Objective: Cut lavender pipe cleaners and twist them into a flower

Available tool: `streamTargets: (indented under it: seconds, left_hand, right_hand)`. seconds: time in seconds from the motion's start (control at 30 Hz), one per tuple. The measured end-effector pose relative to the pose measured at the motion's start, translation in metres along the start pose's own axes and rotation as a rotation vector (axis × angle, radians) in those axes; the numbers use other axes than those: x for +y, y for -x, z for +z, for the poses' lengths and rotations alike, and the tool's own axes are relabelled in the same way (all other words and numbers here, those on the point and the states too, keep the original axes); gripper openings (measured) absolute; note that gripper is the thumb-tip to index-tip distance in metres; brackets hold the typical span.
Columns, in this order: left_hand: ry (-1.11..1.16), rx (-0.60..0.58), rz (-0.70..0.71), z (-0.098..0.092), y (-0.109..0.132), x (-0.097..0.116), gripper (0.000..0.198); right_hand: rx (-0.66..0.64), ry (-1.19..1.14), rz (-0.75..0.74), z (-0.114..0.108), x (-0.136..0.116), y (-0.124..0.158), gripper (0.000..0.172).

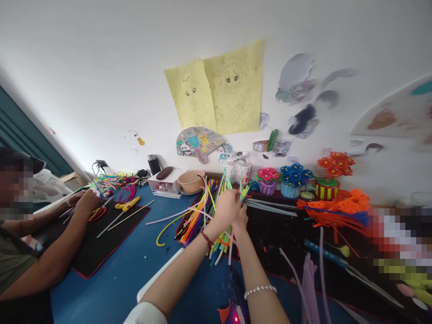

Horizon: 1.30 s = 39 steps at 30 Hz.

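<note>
Table (114,270), blue, set along the wall. Bundle of coloured stems (197,218), fuzzy, on the table directly below and around the hands; long axis slanting, far ends toward the wall, near ends toward the wearer; a yellow stem curves off leftward.

White box (173,184), left of the stems; clear front, small pink and white pieces inside, contents otherwise indistinct; brown oval case (165,173) on top. Beige bowl (191,181), round, just beside the box. Two clear bottles (243,170), white labels, behind the hands; contents cannot be told.

Left hand (227,208), wrist bent over, fingers curled, overlapping the right hand (240,220), which reaches straight forward. Pale green tips show just past both; which stems are gripped, and how tightly, cannot be told.

Blue pot (290,191), holding blue flowers. Striped pot (326,190), red and yellow, holding orange flowers. Purple pot (267,188), holding pink flowers.
</note>
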<state>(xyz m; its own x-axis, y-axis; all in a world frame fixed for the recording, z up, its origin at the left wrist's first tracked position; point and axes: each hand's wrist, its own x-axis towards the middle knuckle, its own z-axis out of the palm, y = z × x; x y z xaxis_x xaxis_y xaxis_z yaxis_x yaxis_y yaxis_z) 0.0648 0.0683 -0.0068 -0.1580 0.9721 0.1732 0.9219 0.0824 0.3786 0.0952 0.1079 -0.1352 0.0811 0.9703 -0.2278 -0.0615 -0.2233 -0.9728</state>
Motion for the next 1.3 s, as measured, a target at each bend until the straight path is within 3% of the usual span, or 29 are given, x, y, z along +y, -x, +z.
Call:
streamTargets:
  seconds: [0.1,0.17,0.23,0.33,0.6,0.77,1.3]
  left_hand:
    - [-0.111,0.013,-0.111,-0.003,-0.023,-0.045,0.035]
    - [-0.175,-0.016,-0.126,0.003,-0.031,-0.067,0.035]
    - [-0.242,-0.042,-0.11,0.01,-0.036,-0.08,0.032]
    - [-0.343,-0.048,-0.087,0.02,-0.042,-0.089,0.028]
    - [-0.494,-0.05,-0.081,0.033,-0.061,-0.099,0.022]
    - [-0.523,-0.08,-0.097,0.04,-0.069,-0.099,0.036]
    - [-0.331,-0.02,-0.203,0.051,-0.089,-0.08,0.028]
  right_hand:
    - [0.019,-0.084,0.052,-0.003,0.003,-0.01,0.032]
    - [0.019,-0.15,0.072,-0.003,0.005,-0.015,0.042]
    - [0.013,-0.219,0.083,-0.002,0.007,-0.018,0.055]
    - [-0.006,-0.312,0.095,-0.001,0.01,-0.02,0.056]
    - [-0.077,-0.447,0.138,-0.006,0.013,-0.021,0.053]
    - [-0.129,-0.499,0.154,-0.009,0.008,-0.02,0.052]
    - [-0.215,-0.583,0.175,-0.017,-0.001,-0.014,0.051]
